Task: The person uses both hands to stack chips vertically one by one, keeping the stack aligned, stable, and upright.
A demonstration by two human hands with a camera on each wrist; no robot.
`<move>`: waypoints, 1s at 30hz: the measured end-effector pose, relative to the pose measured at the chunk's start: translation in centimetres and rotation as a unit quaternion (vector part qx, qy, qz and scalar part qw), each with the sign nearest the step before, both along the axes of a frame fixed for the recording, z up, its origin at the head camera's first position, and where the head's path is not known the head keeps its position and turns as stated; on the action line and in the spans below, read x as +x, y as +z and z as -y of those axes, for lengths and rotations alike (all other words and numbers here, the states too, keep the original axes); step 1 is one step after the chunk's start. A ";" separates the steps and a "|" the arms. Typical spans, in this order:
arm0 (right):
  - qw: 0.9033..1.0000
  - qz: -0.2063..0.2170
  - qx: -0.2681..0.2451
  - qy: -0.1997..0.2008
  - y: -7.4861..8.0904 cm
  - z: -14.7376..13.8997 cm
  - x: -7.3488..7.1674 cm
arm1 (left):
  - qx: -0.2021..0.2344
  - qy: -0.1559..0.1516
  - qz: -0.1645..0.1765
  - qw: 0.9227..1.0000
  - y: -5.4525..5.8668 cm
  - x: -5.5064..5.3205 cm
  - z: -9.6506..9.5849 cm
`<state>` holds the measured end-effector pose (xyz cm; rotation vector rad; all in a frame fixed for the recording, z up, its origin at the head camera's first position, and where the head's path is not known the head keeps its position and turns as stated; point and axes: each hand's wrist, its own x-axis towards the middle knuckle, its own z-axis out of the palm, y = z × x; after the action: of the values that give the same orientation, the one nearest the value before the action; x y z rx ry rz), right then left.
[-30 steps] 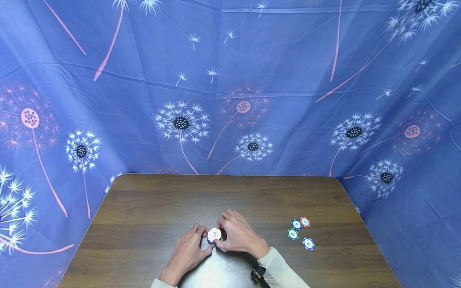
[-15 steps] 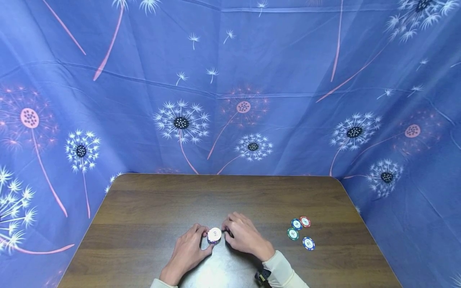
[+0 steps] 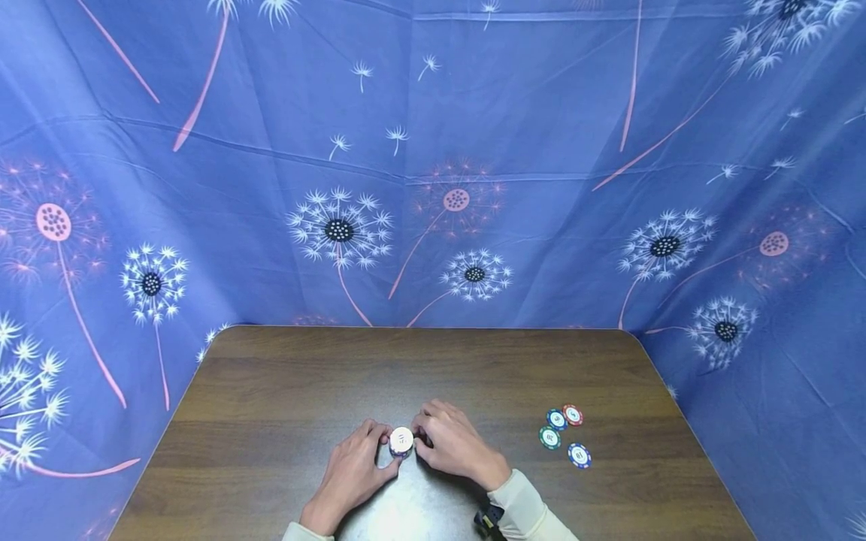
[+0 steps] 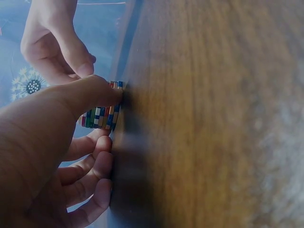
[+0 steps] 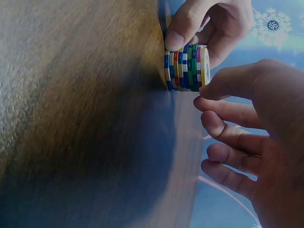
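A stack of several poker chips (image 3: 401, 441) stands on the wooden table, with a pale chip on top. Blue, red, green and yellow edges show along the stack (image 5: 184, 69) in the right wrist view. My left hand (image 3: 353, 469) grips the stack low down, thumb at the near side and fingers at the far left. Just right of the stack is my right hand (image 3: 456, 443), its thumb tip by the top chip's edge in the right wrist view. No chip is seen between its fingers, which are loosely bent.
On the right of the table (image 3: 304, 376) lie several loose chips: a red chip (image 3: 573, 415), a blue chip (image 3: 558, 419), a green chip (image 3: 549, 437) and another blue chip (image 3: 579, 455). A blue dandelion-print cloth (image 3: 406, 225) hangs around the table.
My right hand drew away rightward from the stack, then came back slightly left toward it. My left hand has stayed on the stack.
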<state>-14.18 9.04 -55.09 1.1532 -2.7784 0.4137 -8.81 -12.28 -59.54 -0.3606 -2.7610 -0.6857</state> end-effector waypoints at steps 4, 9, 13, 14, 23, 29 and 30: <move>1.000 0.006 0.003 -0.004 0.1 0.2 0.1 | -0.002 0.000 0.002 1.000 0.1 0.0 0.0; 1.000 0.006 -0.011 -0.004 0.0 0.1 0.2 | -0.004 0.001 0.003 1.000 0.1 0.0 0.0; 1.000 0.002 -0.029 -0.011 -0.2 -0.6 0.4 | -0.003 0.002 0.000 1.000 0.1 0.0 0.0; 0.999 0.004 -0.033 -0.016 -0.2 -0.9 0.5 | -0.002 0.002 0.000 1.000 0.1 0.1 0.0; 0.991 -0.010 -0.086 -0.106 -1.7 -7.0 3.3 | 0.007 0.003 0.005 1.000 0.0 0.1 -0.2; 0.973 -0.074 -0.124 -0.182 -2.3 -13.6 5.0 | 0.008 0.007 0.018 1.000 0.1 0.2 -0.1; 0.970 -0.082 -0.124 -0.194 -2.3 -14.7 5.2 | 0.008 0.008 0.019 1.000 0.1 0.2 -0.1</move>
<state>-8.99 23.72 -57.43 0.5454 -2.6238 0.5707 -8.63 -12.17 -59.43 -0.3266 -2.7895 -0.7164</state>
